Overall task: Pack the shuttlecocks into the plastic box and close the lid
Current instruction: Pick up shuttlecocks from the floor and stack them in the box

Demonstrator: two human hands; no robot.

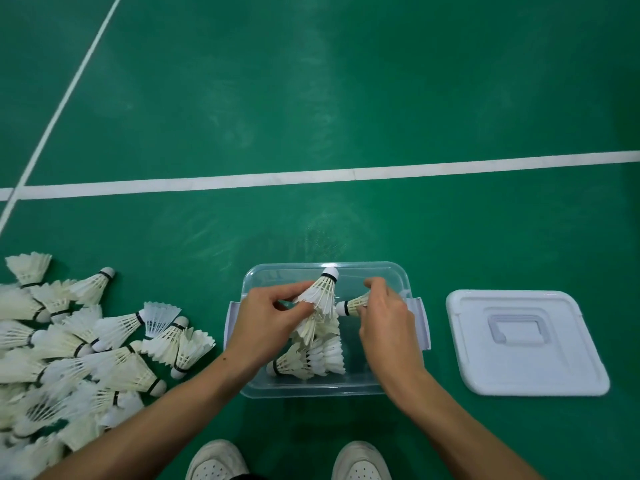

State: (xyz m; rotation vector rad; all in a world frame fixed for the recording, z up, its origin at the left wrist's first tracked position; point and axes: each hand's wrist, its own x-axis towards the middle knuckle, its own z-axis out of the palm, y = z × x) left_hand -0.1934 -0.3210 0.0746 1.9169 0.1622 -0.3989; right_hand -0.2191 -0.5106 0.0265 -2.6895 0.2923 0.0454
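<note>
A clear plastic box (398, 271) stands open on the green court floor in front of me. Over it, my left hand (266, 317) pinches the feathers of a white shuttlecock (320, 292) whose cork points away from me. My right hand (384, 313) grips a second shuttlecock (353, 304), cork pointing left. Several more shuttlecocks (311, 358) lie stacked inside the box. A big loose heap of shuttlecocks (79, 351) covers the floor to the left. The white lid (526, 344) lies flat on the floor to the right of the box.
White court lines (346, 174) cross the floor beyond the box and run diagonally at the far left. My two white shoes (218, 460) show at the bottom edge, just behind the box.
</note>
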